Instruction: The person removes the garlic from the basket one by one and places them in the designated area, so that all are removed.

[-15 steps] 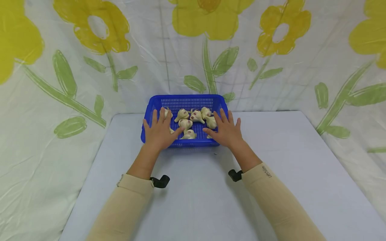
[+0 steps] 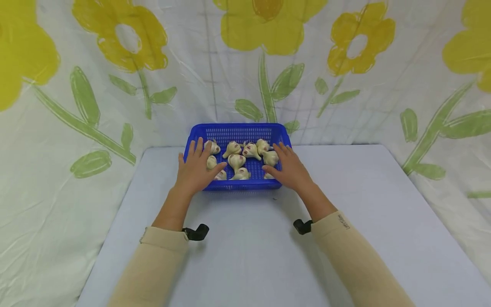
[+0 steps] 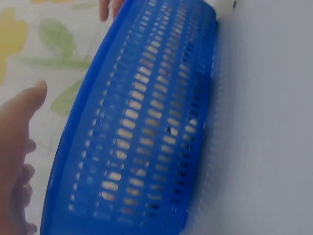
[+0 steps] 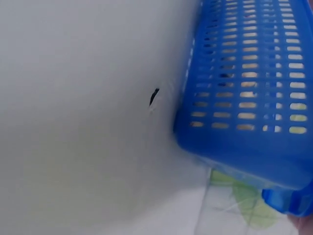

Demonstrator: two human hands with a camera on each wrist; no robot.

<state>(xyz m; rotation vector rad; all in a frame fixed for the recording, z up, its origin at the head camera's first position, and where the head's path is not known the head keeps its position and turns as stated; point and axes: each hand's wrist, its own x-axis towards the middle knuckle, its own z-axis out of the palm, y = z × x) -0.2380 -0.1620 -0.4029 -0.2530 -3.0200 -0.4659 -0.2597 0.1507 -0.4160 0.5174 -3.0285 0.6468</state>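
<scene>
A blue perforated plastic basket (image 2: 245, 184) holds several whole garlic bulbs (image 2: 236, 160) with pale skins and purple marks. My left hand (image 2: 194, 170) is over the basket's left side, fingers straight and spread and the thumb pointing inward above the bulbs. Over the right side lies my right hand (image 2: 290, 169), its fingers reaching to the rim and its thumb above a bulb. Neither hand grips anything. In the left wrist view, the thumb (image 3: 32, 100) stands apart from the basket wall (image 3: 127, 122). The right wrist view shows the basket's corner (image 4: 234, 147) and little of the hand.
The basket stands on a white-covered table (image 2: 245, 256), near its back edge. Behind it hangs a white cloth (image 2: 184, 68) printed with yellow flowers. A small dark mark (image 4: 154, 96) is on the tabletop in front of the basket.
My left hand has moved left, away from the bulbs, uncovering more of them. The right hand's spread fingers have come closer together and turned toward the basket's side. The basket and bulbs stay put.
</scene>
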